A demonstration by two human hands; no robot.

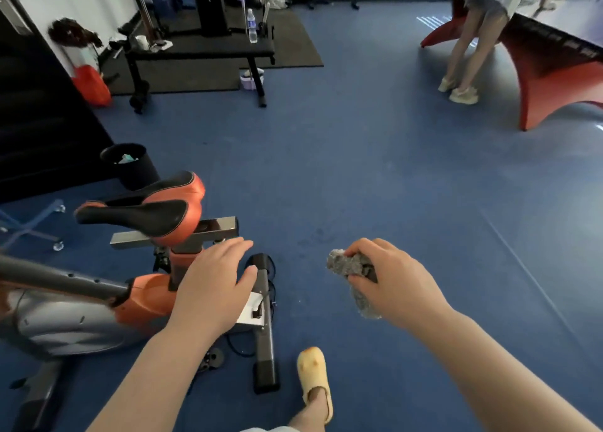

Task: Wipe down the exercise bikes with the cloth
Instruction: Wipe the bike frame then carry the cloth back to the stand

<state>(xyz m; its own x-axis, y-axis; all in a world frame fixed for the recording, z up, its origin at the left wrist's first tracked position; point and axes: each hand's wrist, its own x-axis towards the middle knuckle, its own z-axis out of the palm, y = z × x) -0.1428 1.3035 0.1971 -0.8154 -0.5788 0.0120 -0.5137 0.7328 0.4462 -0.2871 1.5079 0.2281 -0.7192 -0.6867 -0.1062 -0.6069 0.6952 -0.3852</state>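
- At the bottom centre of the frame, a foot in a pale yellow foam slipper (314, 374) stands on the blue floor (375, 177).
- Lower right of centre, the right hand (393, 283) curls its fingers round a crumpled grey cloth (354, 276) — the cloth bunches out past the knuckles and hangs below the palm, well apart from the bike.
- Lower left, the left hand (213, 283) is spread, fingers straight, over the rear frame of the orange and grey exercise bike (98, 304), just below its black and orange saddle (143, 209); whether it touches I cannot tell.
- Behind the saddle stands a black waste bin (130, 165).
- Upper left — a black weight bench (202, 51) carrying a clear water bottle (251, 26).
- Upper right, a second person's legs (466, 56) stand beside a red-legged table (554, 69).
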